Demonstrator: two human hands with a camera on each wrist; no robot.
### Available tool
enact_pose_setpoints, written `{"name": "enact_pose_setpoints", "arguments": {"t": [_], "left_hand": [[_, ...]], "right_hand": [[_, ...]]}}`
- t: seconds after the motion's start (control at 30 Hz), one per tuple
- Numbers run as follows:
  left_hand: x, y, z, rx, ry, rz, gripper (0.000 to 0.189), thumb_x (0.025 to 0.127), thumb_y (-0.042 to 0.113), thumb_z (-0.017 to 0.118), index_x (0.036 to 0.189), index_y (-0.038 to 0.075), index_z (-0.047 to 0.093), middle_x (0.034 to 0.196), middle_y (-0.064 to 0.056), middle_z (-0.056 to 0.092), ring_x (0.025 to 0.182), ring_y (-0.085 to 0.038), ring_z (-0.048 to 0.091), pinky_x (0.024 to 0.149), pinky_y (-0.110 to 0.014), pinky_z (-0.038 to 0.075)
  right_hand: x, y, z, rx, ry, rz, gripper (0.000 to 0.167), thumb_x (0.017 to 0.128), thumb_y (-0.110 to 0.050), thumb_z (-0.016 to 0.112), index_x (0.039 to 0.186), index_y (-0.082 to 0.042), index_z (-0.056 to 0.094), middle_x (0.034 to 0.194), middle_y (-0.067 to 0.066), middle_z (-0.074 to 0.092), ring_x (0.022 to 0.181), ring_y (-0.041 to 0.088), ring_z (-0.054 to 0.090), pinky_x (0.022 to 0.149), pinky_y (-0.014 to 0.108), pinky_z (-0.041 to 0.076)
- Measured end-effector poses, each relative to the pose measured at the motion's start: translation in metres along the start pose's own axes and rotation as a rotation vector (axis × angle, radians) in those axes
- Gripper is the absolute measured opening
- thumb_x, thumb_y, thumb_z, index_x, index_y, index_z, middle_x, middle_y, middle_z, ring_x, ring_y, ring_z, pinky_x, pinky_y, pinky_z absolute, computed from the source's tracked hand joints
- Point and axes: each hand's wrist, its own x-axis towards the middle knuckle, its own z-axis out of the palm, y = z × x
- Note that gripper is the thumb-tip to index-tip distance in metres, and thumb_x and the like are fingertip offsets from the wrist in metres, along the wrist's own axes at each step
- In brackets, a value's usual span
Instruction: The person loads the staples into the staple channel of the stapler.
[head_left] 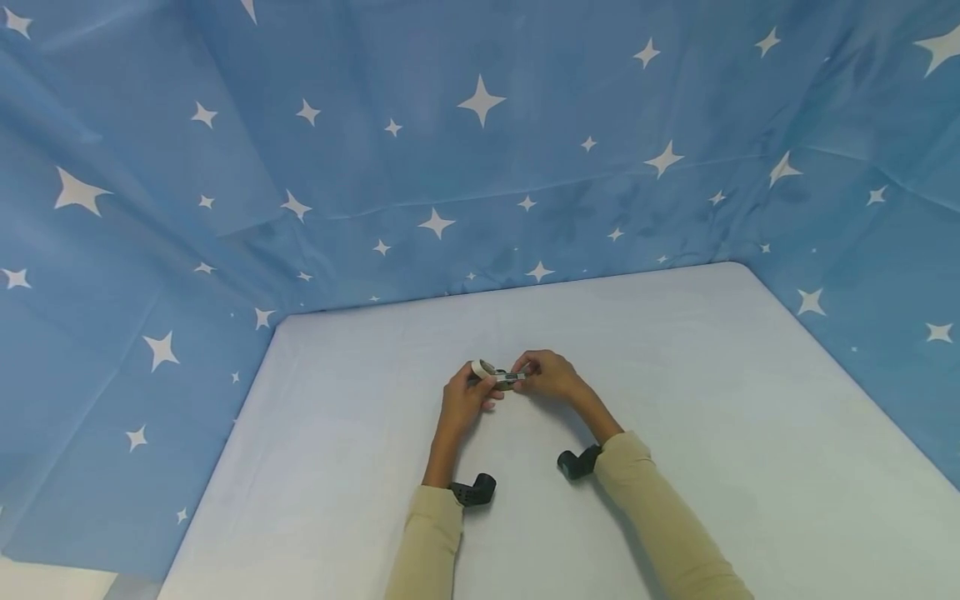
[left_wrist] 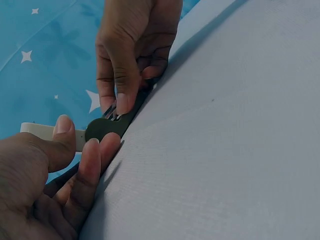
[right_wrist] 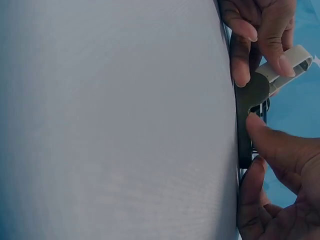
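Between both hands, just over the white table surface, is a small hinged tool with a dark green body (left_wrist: 100, 129) and a cream looped handle (right_wrist: 300, 54). Slim metal bars (left_wrist: 111, 111) show along its green part; its exact kind is unclear. My left hand (head_left: 462, 402) grips the handle near the rounded pivot, thumb on the cream part and fingers by the green body. From the other side my right hand (head_left: 550, 375) pinches the green end, its thumb over the metal bars. Fingers partly hide the tool in every view.
A white-covered table (head_left: 360, 433) lies beneath the hands. Blue curtains (head_left: 480, 167) with white stars rise behind it and along both sides. Black wrist cameras (head_left: 483, 489) stick out inward from the wrists, by the beige sleeves (head_left: 427, 542).
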Motion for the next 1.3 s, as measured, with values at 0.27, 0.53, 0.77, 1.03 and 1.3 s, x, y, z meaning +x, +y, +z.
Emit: {"name": "enact_pose_setpoints", "arguments": {"t": [0.27, 0.53, 0.77, 1.03, 1.3], "left_hand": [[0.004, 0.007, 0.009, 0.163, 0.033, -0.028, 0.016, 0.097, 0.012, 0.06, 0.111, 0.005, 0.057, 0.09, -0.013, 0.071, 0.068, -0.012, 0.07, 0.056, -0.022, 0.058], [0.005, 0.019, 0.017, 0.523, 0.066, 0.039, 0.028, 0.093, 0.017, 0.065, 0.117, 0.003, 0.06, 0.097, -0.011, 0.063, 0.065, -0.01, 0.062, 0.047, -0.014, 0.049], [0.004, 0.017, 0.022, 0.767, 0.124, 0.182, 0.033, 0.092, 0.029, 0.065, 0.118, 0.009, 0.068, 0.098, -0.01, 0.063, 0.079, -0.02, 0.065, 0.063, -0.027, 0.056], [0.004, 0.009, 0.027, 0.592, 0.17, 0.131, 0.039, 0.088, 0.037, 0.066, 0.119, 0.014, 0.071, 0.1, -0.008, 0.063, 0.08, -0.017, 0.062, 0.069, -0.03, 0.054], [0.003, 0.01, 0.024, 0.57, 0.185, 0.141, 0.036, 0.087, 0.033, 0.069, 0.116, 0.012, 0.072, 0.098, -0.008, 0.062, 0.074, -0.014, 0.057, 0.067, -0.029, 0.05]], "right_hand": [[0.0, 0.002, 0.0, -0.001, 0.035, 0.016, 0.022, 0.078, -0.017, 0.082, 0.095, -0.009, 0.071, 0.084, 0.004, 0.063, 0.074, 0.016, 0.055, 0.064, 0.027, 0.043], [-0.002, -0.001, 0.0, 0.007, 0.056, 0.032, 0.023, 0.077, -0.017, 0.083, 0.094, -0.007, 0.071, 0.082, 0.004, 0.063, 0.072, 0.015, 0.054, 0.063, 0.026, 0.042], [-0.001, -0.001, 0.001, -0.011, 0.081, 0.026, 0.022, 0.076, -0.016, 0.084, 0.088, -0.006, 0.069, 0.079, 0.004, 0.065, 0.072, 0.016, 0.054, 0.065, 0.027, 0.041], [-0.004, 0.006, -0.009, 0.15, -0.113, 0.001, 0.034, 0.09, -0.028, 0.072, 0.107, 0.0, 0.065, 0.097, 0.013, 0.068, 0.08, 0.015, 0.065, 0.071, 0.028, 0.054], [-0.007, 0.005, -0.003, 0.468, -0.101, 0.129, 0.044, 0.1, -0.033, 0.057, 0.121, 0.004, 0.06, 0.096, 0.019, 0.072, 0.074, 0.015, 0.073, 0.067, 0.025, 0.06]]}}
